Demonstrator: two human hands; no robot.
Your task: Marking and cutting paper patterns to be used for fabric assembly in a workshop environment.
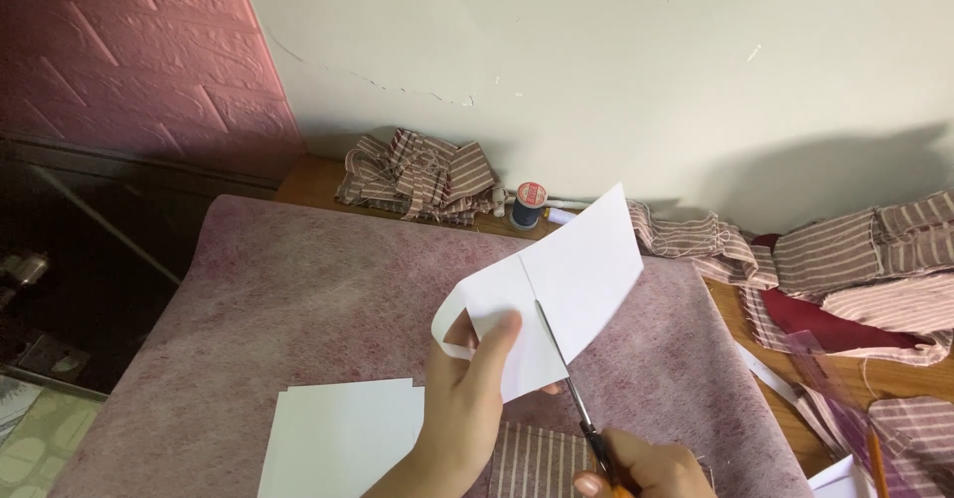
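Note:
My left hand (pixel 467 399) holds up a white sheet of paper (pixel 576 269) by its lower left part, thumb on the front. My right hand (pixel 646 468) grips a pair of scissors (pixel 571 389) at the bottom edge of the view. The blades point up into the paper, at the lower end of a straight line that runs up the sheet. The paper's left strip curls downward. Under both hands lies a pink felt mat (pixel 298 299) on a wooden table.
More white sheets (pixel 343 438) lie on the mat at front left. A striped fabric piece (pixel 537 458) lies beneath my hands. Striped scraps (pixel 417 175) are heaped at the back wall beside a thread spool (pixel 529 205). More striped and dark red fabric (pixel 845 279) is piled at the right.

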